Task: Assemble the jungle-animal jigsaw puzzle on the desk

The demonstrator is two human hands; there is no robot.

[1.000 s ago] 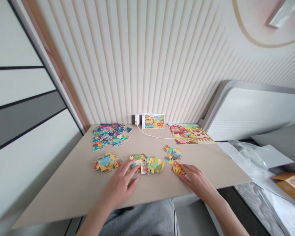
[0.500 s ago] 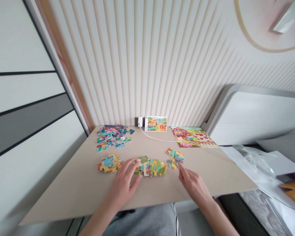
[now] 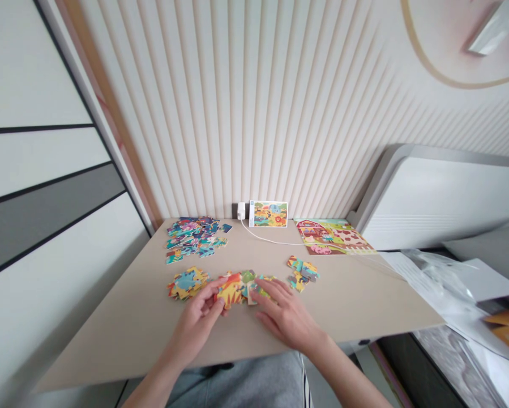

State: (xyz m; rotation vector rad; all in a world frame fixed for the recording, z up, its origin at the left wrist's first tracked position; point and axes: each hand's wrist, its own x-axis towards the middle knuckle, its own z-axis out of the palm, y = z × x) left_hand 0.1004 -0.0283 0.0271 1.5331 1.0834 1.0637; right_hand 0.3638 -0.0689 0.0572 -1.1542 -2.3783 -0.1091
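Observation:
My left hand pinches a yellow and orange puzzle piece between thumb and fingers, held over the left side of the middle pile. My right hand rests with fingers spread on the green and yellow puzzle pieces of that pile, partly covering them. Just left of my left hand lies a pile of yellow and blue puzzle pieces. Beyond my right hand, a small cluster of joined-looking puzzle pieces lies on the table.
At the back left are scattered dark blue and purple puzzle pieces. A picture card leans on the wall beside a white charger, whose cable runs right across a finished farm puzzle. Papers and plastic lie off the right side.
My right hand has moved left from the small cluster onto the middle pile. My left hand has picked up a yellow and orange puzzle piece.

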